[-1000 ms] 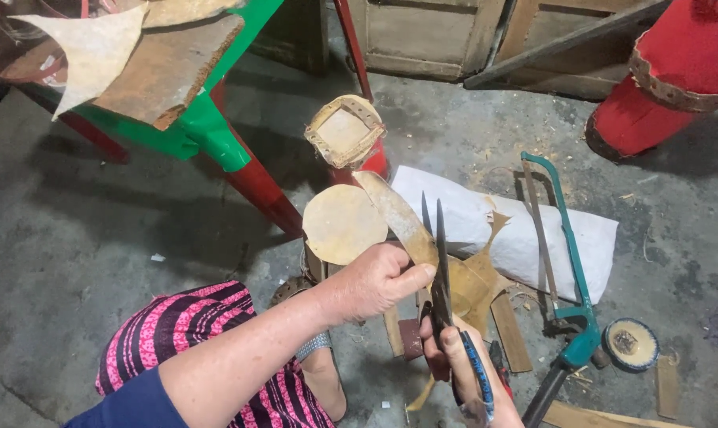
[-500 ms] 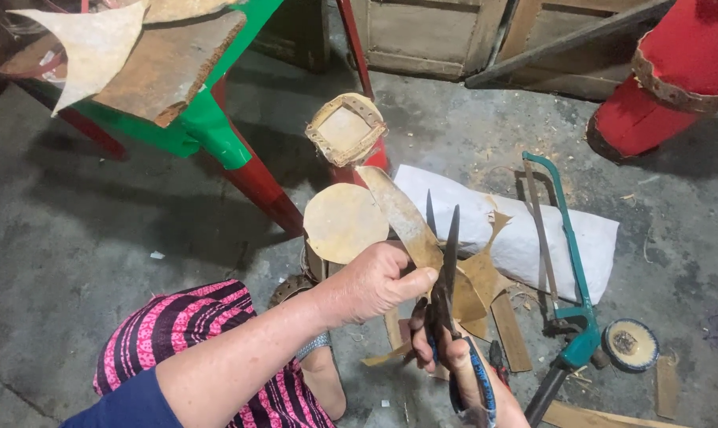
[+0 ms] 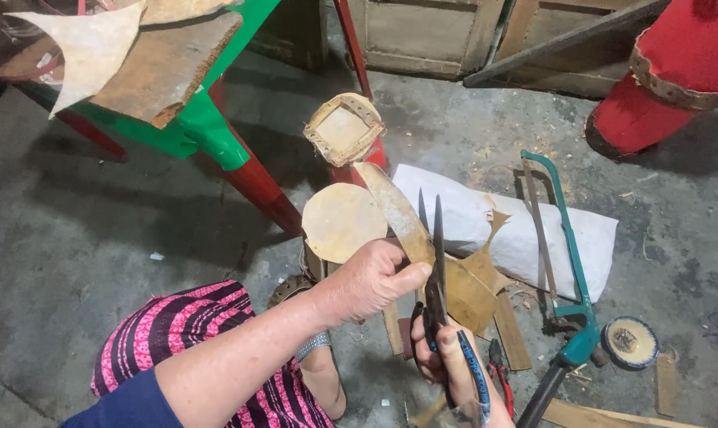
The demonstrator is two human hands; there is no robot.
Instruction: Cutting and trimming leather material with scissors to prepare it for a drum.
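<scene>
My left hand (image 3: 371,279) gripped a tan leather strip (image 3: 394,210), fingers closed round it. My right hand (image 3: 454,364) clasped scissors (image 3: 436,265), blades beside the strip, just left of the white sack (image 3: 525,230).

Single head-worn view, steeply down, close over the concrete floor (image 3: 97,238).

Tan hide piece (image 3: 351,218) at centre; blue-handled dark scissors (image 3: 442,317) below it; teal hacksaw (image 3: 569,269) and white sack (image 3: 525,230) at right; pink-and-black striped skirt (image 3: 208,349) lower left; green-and-red frame (image 3: 216,135) upper left
</scene>
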